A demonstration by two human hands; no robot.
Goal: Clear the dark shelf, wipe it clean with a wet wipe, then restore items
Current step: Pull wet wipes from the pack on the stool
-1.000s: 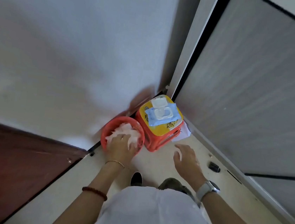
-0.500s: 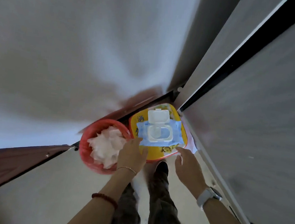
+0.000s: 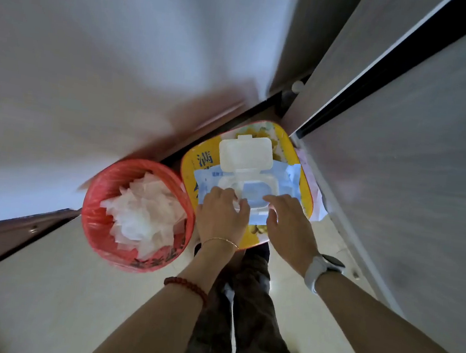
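Both hands are working at the wipe pack (image 3: 249, 188), which is lying flat on the yellow top of a stool (image 3: 189, 165) in the corner where the wall (image 3: 94, 59) and a grey panel (image 3: 415, 168) meet. The pack's white lid (image 3: 245, 154) is standing open, hinged toward the wall.

The left hand (image 3: 221, 220) is resting on the near left part of the pack, fingers curled close together at the edge of the opening; whether they are pinching a wipe cannot be told. The right hand (image 3: 289, 229) is lying on the near right part of the pack, fingers loosely spread and pressing down on it, holding nothing.

A red bin (image 3: 99, 219) is standing just left of the stool, touching it or nearly so, and is holding crumpled white wipes (image 3: 143, 215). The dark shelf is not in view.
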